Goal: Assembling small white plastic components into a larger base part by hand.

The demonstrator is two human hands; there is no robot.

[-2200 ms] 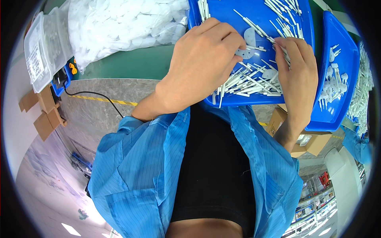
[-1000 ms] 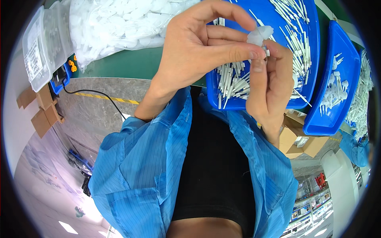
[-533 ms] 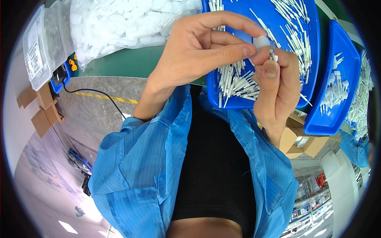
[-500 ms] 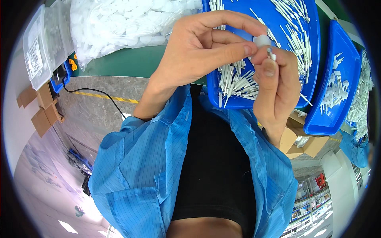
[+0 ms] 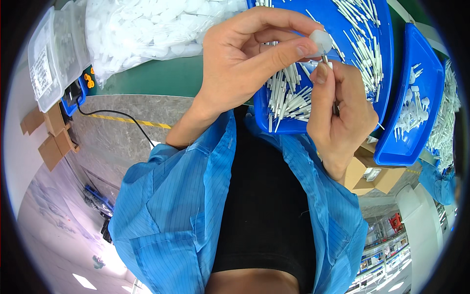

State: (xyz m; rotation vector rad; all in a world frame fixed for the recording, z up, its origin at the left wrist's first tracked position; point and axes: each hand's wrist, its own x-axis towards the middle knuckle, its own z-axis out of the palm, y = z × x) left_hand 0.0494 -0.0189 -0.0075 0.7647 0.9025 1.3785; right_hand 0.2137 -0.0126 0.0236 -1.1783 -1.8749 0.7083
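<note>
Blue tray [image 5: 387, 54] holds white rods [image 5: 289, 100].
Your left hand [image 5: 237, 66] pinches a disc [image 5: 320, 41], right hand [image 5: 342, 115] a grey shaft [image 5: 324, 58], axis up-left.

Twelve o'clock of my fingers [image 5: 301, 50], a bare patch of the blue tray [image 5: 326, 12] leaves passage; rods [image 5: 368, 63] crowd three, a heap of them [image 5: 287, 100] fills seven, the second tray [image 5: 391, 159] stands at four, the bulging bag [image 5: 156, 36] at nine.

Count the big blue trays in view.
2: a wide tray below the right hand, and a narrower tray to its right. Another may be hidden under the far-right sticks.
</note>
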